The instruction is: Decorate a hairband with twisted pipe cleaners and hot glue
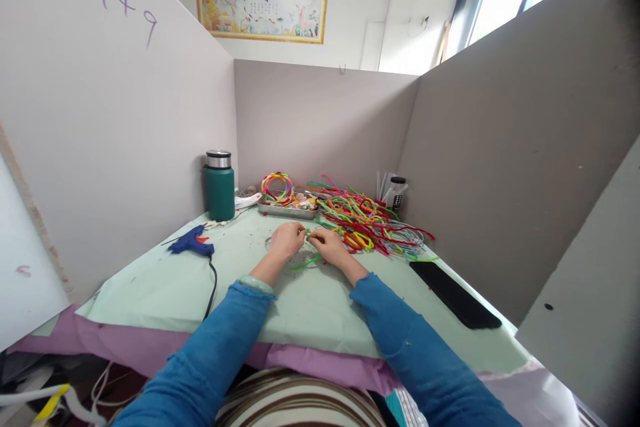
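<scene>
My left hand [287, 241] and my right hand [329, 245] meet over the middle of the pale green table cover [150, 293], fingers pinched together on a thin green pipe cleaner [306, 262] that trails down toward me between them. Both sleeves are blue, and a pale bracelet sits on my left wrist. Just right of my hands lies a loose heap of coloured pipe cleaners [367, 220] in red, yellow, green and orange.
A blue glue gun [193, 243] with a black cord lies at the left. A green flask [219, 185] stands at the back left, beside a metal tray [287, 208] with coloured rings. A black phone [454, 293] lies at the right. Partition walls enclose three sides.
</scene>
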The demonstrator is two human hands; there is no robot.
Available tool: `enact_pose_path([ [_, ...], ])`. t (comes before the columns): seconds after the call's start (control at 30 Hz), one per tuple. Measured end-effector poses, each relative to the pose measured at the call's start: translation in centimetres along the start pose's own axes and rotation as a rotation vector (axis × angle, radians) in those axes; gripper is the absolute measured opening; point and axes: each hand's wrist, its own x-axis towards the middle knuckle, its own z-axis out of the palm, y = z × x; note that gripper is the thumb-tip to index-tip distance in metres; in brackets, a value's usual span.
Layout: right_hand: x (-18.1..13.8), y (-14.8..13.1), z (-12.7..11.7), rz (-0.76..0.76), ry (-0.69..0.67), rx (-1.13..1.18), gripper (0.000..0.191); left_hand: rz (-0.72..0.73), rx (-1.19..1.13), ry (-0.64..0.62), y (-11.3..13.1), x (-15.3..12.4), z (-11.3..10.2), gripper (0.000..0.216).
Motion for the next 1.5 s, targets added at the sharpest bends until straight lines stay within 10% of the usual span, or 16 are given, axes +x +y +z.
enact_pose_path([
  [1.5, -0.2, 0.62, 0.19, -0.037, 0.031, -0.142, 0.015, 0.111, 0.074, -0.095, -0.4, 0.14, 0.69, 0.029],
])
